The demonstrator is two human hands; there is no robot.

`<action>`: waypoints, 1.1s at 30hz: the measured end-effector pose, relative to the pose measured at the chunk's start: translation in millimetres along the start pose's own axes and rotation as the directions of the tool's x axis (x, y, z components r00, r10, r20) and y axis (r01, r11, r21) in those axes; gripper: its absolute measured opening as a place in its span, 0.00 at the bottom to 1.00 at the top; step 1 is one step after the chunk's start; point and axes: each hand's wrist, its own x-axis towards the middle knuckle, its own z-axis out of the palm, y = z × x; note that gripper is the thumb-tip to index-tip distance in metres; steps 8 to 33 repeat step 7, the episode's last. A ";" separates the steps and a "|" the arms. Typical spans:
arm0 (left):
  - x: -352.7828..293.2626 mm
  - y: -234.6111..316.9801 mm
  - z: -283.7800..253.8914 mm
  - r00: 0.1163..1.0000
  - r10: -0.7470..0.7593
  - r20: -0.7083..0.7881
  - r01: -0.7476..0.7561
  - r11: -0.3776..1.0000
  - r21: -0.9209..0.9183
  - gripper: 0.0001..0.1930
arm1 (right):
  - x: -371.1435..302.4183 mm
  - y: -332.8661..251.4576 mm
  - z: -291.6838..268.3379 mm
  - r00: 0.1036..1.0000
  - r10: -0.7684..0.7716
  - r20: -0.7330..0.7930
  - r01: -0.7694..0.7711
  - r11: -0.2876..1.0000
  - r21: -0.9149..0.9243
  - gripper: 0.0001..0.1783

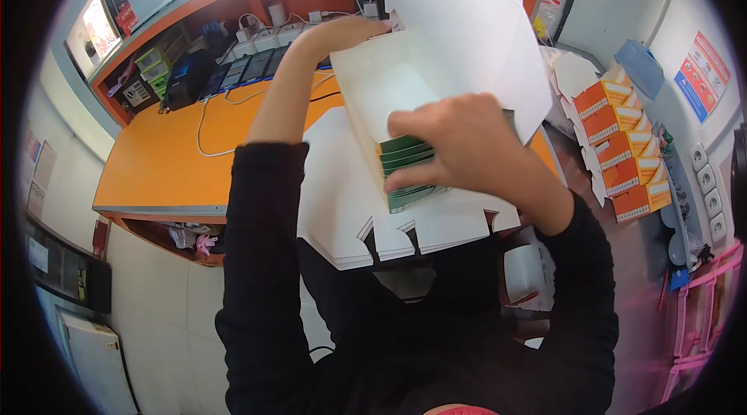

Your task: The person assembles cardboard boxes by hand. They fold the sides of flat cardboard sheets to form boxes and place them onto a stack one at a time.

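Note:
An open white cardboard box (366, 76) tilts in front of me, its large white lid flap (467, 18) raised at the far side. My left hand (354, 29) is closed at the box's far left corner, its fingertips partly hidden by the card. Near the box's close end lies a row of thin green packets (406, 154), packed together. My right hand (463, 142) reaches over them with thumb and fingers curled around the row; its palm hides the row's right part. Beneath the box are stacked flat white card blanks (334, 220) with notched edges.
The orange table (163, 170) holds several phones (253, 66), cables and chargers along its back. At right stand several orange-and-white boxes (622, 150) in a row. A pink rack (704, 306) is at the lower right, and a white container (523, 275) sits below the blanks.

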 end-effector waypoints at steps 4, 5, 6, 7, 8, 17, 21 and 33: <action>14.5 23.3 8.8 0.957 -0.163 0.242 0.112 0.971 0.209 0.35 | -7.4 6.0 5.9 0.998 0.063 -0.010 -0.063 0.998 -0.012 0.25; 16.9 17.4 11.5 0.952 -0.166 0.256 0.112 0.971 0.213 0.35 | -8.7 5.8 8.0 0.998 0.064 -0.002 -0.064 0.998 0.006 0.25; 22.3 7.8 14.6 0.955 -0.132 0.267 0.074 0.973 0.216 0.35 | -9.6 6.0 9.8 0.998 0.068 -0.002 -0.068 0.997 0.025 0.26; 29.9 3.0 15.6 0.960 -0.083 0.269 0.026 0.977 0.210 0.36 | -8.3 8.6 9.3 0.998 0.069 0.001 -0.069 0.997 0.025 0.26; 29.9 3.0 15.6 0.960 -0.083 0.269 0.026 0.977 0.210 0.36 | -8.3 8.6 9.3 0.998 0.069 0.001 -0.069 0.997 0.025 0.26; 29.9 3.0 15.6 0.960 -0.083 0.269 0.026 0.977 0.210 0.36 | -8.3 8.6 9.3 0.998 0.069 0.001 -0.069 0.997 0.025 0.26; 29.9 3.0 15.6 0.960 -0.083 0.269 0.026 0.977 0.210 0.36 | -8.3 8.6 9.3 0.998 0.069 0.001 -0.069 0.997 0.025 0.26; 29.9 3.0 15.6 0.960 -0.083 0.269 0.026 0.977 0.210 0.36 | -8.3 8.6 9.3 0.998 0.069 0.001 -0.069 0.997 0.025 0.26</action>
